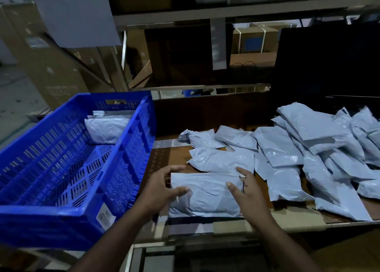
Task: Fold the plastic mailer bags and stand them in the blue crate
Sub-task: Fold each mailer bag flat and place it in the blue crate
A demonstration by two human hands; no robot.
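Observation:
A folded pale grey mailer bag (205, 195) lies flat near the table's front edge. My left hand (164, 189) grips its left end, thumb on top and fingers round the edge. My right hand (244, 191) holds its right end the same way, thumb on top. The blue crate (115, 181) stands to the left. Two folded bags (107, 130) stand upright against its far wall. A loose pile of mailer bags (320, 148) covers the right half of the table.
The brown table (292, 214) ends just below my hands. A black monitor (329, 66) stands at the back right. Shelving with cardboard boxes (253, 43) rises behind the table, and large cartons (41, 62) lean at the left.

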